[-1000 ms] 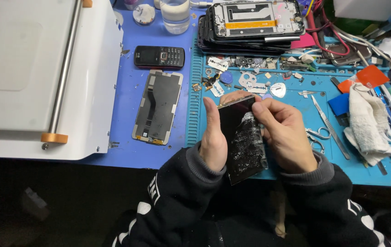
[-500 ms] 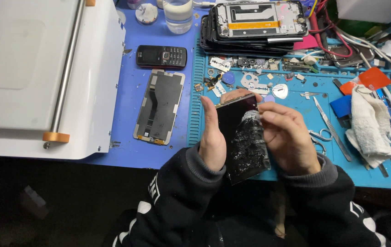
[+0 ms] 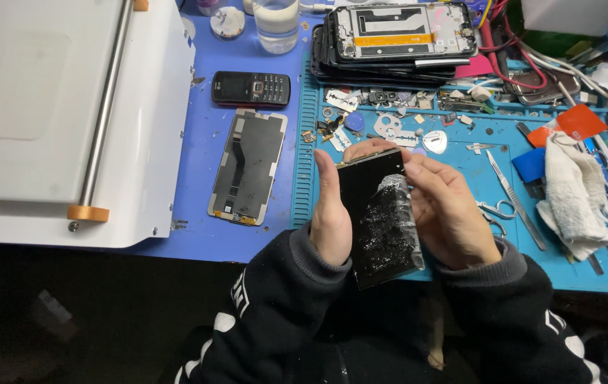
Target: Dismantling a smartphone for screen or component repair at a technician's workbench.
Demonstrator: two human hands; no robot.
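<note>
Phone screen panel [image 3: 378, 217] held upright over near edge of blue work mat [image 3: 460, 178], dark face to camera, lower right part covered with shattered, glittery cracked film. Left hand [image 3: 332, 217] clasped along panel's left edge, thumb on the face side, fingers hidden behind. Right hand [image 3: 450, 213] at panel's right edge, fingertips [image 3: 412, 171] pinching top of the cracked layer where it curls off the glass. Both sleeves black with white marks. Left of panel, flat on the blue table surface: 1 bare display assembly [image 3: 249, 167], back side up, with a small black keypad phone [image 3: 250, 89] just beyond it. Farther left of panel: large white machine [image 3: 69, 121] with metal bar and orange clips. Beyond panel, far side of mat: stack of phone frames [image 3: 396, 43], topmost one with a yellow strip; scattered small metal parts and razor blades [image 3: 389, 121] between stack and panel. Clear jar [image 3: 277, 21] left of the stack. Right of panel: tweezers [image 3: 510, 188], small scissors [image 3: 496, 210], grubby white cloth [image 3: 571, 192], orange card [image 3: 574, 124], tangle of red and white cables at far right.
</note>
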